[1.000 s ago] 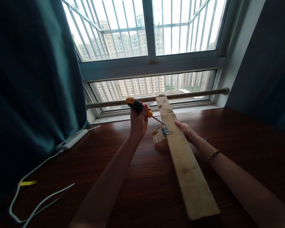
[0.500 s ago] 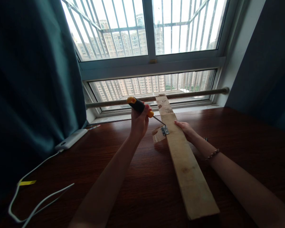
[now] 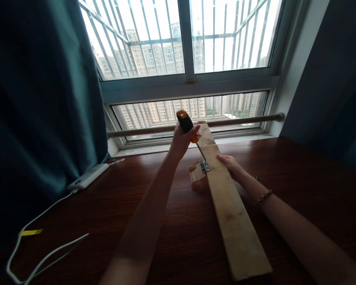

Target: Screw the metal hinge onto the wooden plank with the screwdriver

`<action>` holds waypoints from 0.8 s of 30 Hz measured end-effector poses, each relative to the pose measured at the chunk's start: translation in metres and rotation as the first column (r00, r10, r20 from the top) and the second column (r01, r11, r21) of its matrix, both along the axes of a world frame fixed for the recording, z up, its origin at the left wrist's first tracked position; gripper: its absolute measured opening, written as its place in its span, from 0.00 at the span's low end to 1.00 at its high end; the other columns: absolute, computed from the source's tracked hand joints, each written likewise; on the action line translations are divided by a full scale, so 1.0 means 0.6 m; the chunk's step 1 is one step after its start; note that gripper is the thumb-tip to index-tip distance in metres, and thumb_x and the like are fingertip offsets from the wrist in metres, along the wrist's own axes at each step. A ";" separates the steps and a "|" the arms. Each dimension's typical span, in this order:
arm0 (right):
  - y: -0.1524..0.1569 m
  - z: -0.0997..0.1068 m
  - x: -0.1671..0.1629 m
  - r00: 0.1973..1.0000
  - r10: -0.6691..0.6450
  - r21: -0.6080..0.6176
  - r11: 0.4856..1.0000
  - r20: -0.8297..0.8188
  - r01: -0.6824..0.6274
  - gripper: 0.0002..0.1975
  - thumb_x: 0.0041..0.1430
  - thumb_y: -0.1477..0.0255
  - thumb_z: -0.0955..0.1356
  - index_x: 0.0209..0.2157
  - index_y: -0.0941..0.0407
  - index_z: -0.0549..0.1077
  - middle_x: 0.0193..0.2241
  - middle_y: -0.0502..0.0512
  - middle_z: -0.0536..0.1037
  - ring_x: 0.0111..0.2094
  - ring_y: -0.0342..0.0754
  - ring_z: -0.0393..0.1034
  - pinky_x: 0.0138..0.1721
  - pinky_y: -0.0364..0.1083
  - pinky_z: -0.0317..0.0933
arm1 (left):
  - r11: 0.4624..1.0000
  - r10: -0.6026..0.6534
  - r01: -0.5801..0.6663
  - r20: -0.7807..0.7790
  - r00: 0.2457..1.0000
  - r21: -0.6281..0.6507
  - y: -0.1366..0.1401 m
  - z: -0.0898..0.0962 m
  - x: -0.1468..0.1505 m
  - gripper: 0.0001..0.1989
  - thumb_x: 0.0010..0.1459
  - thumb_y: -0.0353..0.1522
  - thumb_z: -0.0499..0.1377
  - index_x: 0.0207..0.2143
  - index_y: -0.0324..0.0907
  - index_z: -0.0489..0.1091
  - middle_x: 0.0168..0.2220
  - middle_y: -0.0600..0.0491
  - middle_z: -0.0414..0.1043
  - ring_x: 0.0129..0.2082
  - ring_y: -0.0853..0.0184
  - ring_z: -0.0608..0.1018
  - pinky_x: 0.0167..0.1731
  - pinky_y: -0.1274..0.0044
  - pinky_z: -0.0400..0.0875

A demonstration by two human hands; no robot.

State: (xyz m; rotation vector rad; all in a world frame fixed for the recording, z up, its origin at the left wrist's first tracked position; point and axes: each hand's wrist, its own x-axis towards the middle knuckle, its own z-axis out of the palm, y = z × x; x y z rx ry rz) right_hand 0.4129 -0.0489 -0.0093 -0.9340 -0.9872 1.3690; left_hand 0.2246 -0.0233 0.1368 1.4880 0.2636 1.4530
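My left hand [image 3: 181, 141] is wrapped round the black and yellow handle of a screwdriver [image 3: 185, 120]. The shaft slants down to the right, and its tip meets a small metal hinge [image 3: 205, 166] at the left edge of a long wooden board [image 3: 233, 217]. One leaf of the hinge lies on the board, the other on a smaller piece of wood [image 3: 196, 174] to its left. My right hand [image 3: 229, 164] grips the board's right edge across from the hinge, thumb on top; its other fingers are partly hidden.
On the left of the dark wooden table [image 3: 172, 237] lies a white power strip [image 3: 89, 176] with a white cable [image 3: 32, 213] and a yellow tag [image 3: 32, 232]. Small metal parts [image 3: 256, 178] sit behind my right wrist. A blue curtain [image 3: 62, 99] and a barred window [image 3: 154, 43] border the table.
My left hand has moved right and tipped the screwdriver steeper, its tip staying at the hinge. My right hand keeps its place on the board. The view has shifted slightly.
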 end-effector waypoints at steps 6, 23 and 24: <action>-0.001 0.001 -0.001 1.000 0.008 0.033 0.999 0.022 -0.009 0.14 0.54 0.65 0.67 0.34 0.62 0.74 0.31 0.60 0.79 0.27 0.49 0.74 0.28 0.46 0.69 | 1.000 -0.001 0.002 -0.024 1.000 0.015 0.008 0.005 0.015 0.14 0.41 0.30 0.64 0.25 0.40 0.59 0.18 0.62 0.63 0.17 0.77 0.67 0.19 0.81 0.64; -0.007 0.003 -0.005 0.999 -0.036 0.016 0.999 0.041 0.035 0.14 0.53 0.63 0.68 0.34 0.61 0.74 0.30 0.59 0.79 0.25 0.49 0.73 0.27 0.46 0.69 | 0.985 0.046 -0.008 -0.219 0.975 0.172 -0.030 0.007 -0.005 0.22 0.39 0.33 0.67 0.38 0.41 0.63 0.30 0.54 0.72 0.32 0.67 0.76 0.35 0.72 0.70; -0.008 0.004 -0.005 0.998 -0.039 0.018 0.999 0.041 0.038 0.14 0.53 0.63 0.68 0.33 0.61 0.74 0.30 0.59 0.79 0.25 0.49 0.73 0.27 0.46 0.69 | 0.982 0.001 0.043 -0.232 0.973 0.183 -0.028 0.006 -0.005 0.22 0.42 0.33 0.66 0.39 0.42 0.62 0.31 0.54 0.72 0.32 0.67 0.76 0.35 0.72 0.70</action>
